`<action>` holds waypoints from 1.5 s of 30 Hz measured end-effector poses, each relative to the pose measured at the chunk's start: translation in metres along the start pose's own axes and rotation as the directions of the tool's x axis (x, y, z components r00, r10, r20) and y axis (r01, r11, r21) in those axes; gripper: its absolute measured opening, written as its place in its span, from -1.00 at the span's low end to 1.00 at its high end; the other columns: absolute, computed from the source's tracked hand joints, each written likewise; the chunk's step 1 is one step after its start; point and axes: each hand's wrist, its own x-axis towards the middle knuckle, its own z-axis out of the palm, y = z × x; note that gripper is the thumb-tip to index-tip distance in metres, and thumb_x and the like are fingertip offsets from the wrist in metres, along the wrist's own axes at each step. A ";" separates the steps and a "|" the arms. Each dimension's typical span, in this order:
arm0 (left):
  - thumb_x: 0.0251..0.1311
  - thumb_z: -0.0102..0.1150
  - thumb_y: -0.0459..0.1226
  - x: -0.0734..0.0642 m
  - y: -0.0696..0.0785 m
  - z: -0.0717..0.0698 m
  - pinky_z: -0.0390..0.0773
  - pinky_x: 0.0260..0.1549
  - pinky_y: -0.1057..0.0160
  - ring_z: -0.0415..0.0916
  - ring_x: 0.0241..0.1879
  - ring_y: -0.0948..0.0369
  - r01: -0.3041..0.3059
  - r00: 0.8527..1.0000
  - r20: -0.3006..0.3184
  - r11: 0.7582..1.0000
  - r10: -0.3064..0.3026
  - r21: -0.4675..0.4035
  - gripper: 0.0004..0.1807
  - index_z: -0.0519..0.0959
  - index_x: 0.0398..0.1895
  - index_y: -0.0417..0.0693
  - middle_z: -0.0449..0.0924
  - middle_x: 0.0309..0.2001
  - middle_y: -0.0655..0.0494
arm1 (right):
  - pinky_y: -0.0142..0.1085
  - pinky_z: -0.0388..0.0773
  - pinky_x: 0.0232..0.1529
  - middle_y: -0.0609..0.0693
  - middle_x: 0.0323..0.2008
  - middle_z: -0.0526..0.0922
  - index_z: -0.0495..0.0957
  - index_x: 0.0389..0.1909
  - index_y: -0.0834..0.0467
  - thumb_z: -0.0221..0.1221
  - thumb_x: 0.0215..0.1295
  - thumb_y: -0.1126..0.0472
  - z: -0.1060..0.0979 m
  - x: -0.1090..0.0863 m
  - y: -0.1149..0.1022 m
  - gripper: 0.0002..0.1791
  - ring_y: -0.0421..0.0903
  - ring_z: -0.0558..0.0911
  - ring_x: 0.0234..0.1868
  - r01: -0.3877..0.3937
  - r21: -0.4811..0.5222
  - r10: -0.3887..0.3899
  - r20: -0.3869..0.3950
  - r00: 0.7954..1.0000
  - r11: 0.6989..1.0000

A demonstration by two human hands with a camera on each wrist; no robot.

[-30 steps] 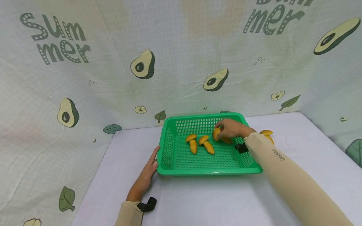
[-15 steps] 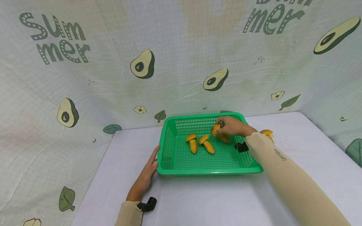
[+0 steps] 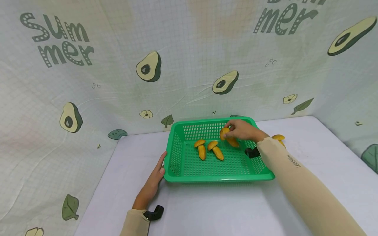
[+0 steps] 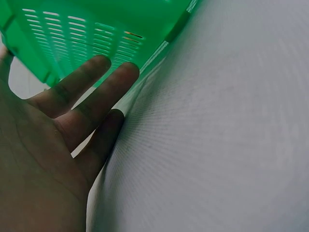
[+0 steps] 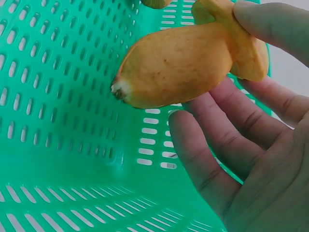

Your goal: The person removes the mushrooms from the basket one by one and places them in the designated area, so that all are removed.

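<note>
A person's right hand (image 3: 243,130) pinches a yellow-brown mushroom (image 3: 232,142) by its cap, thumb against fingers, inside a green basket (image 3: 218,178), toward the far right of its interior. The left hand (image 3: 152,185) lies along the outside of the basket at its near left corner, its fingers (image 4: 99,101) extended and gripping nothing.

Four mushrooms are counted in the head view: the one in the grip, a pair, the left mushroom (image 3: 201,150) and the right mushroom (image 3: 216,150), lying side by side on the basket floor, and an outer mushroom (image 3: 279,139) on the white desk (image 3: 206,209), partly hidden behind the right sleeve (image 3: 290,172).

Only the right wrist view reveals the held stem's pale, dark-specked tip, along with a sliver of another mushroom at the top edge. Only the left wrist view shows three straight left fingers beside the slotted basket wall, with the desk surface close by. Behind hangs a cloth (image 3: 189,39) printed with four avocado halves.
</note>
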 end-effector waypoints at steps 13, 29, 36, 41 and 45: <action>0.57 -0.39 -0.07 0.000 -0.001 0.000 -0.14 0.33 -0.39 0.11 0.45 -0.09 -0.003 1.000 -0.006 1.000 0.003 -0.001 -0.39 -0.13 0.63 0.36 -0.04 0.58 0.06 | -0.04 0.59 -0.09 0.24 0.01 0.61 0.50 0.23 0.26 0.29 0.33 -0.03 -0.001 -0.002 0.001 -0.41 0.08 0.61 -0.08 -0.014 0.063 0.017 -0.044 0.999 0.998; 0.56 -0.37 -0.04 0.000 0.001 0.000 -0.13 0.32 -0.41 0.12 0.44 -0.11 -0.011 1.000 0.002 1.000 0.011 -0.012 -0.37 -0.14 0.63 0.34 -0.05 0.58 0.03 | -0.08 0.65 -0.16 0.22 -0.04 0.62 0.46 0.25 0.27 0.27 0.38 -0.03 -0.009 -0.008 -0.001 -0.41 0.05 0.65 -0.17 -0.042 0.281 0.051 -0.023 0.998 0.959; 0.58 -0.38 -0.10 0.001 0.001 -0.001 -0.15 0.31 -0.43 0.11 0.44 -0.12 -0.018 1.000 0.018 1.000 0.018 0.019 -0.37 -0.16 0.64 0.29 -0.05 0.58 -0.01 | -0.04 0.63 -0.11 0.20 -0.02 0.64 0.43 0.28 0.26 0.26 0.39 -0.07 -0.011 -0.011 0.001 -0.38 0.05 0.65 -0.15 -0.055 0.332 0.063 -0.015 0.998 0.942; 0.58 -0.38 -0.09 0.001 0.001 -0.001 -0.13 0.32 -0.41 0.15 0.42 -0.09 -0.019 1.000 0.013 1.000 0.018 0.019 -0.38 -0.15 0.64 0.29 0.00 0.57 -0.01 | 0.02 0.62 -0.08 0.22 0.03 0.62 0.41 0.30 0.26 0.25 0.39 -0.08 -0.011 -0.011 0.001 -0.36 0.05 0.65 -0.12 -0.044 0.333 0.054 -0.019 0.998 0.942; 0.58 -0.38 -0.07 0.000 0.001 -0.001 -0.12 0.32 -0.42 0.15 0.42 -0.09 -0.014 1.000 0.009 1.000 0.014 0.013 -0.38 -0.15 0.64 0.29 0.00 0.57 -0.01 | -0.03 0.63 -0.11 0.22 0.01 0.64 0.42 0.29 0.28 0.25 0.40 -0.06 -0.013 -0.012 0.000 -0.37 0.07 0.65 -0.13 -0.026 0.367 0.035 -0.016 0.999 0.930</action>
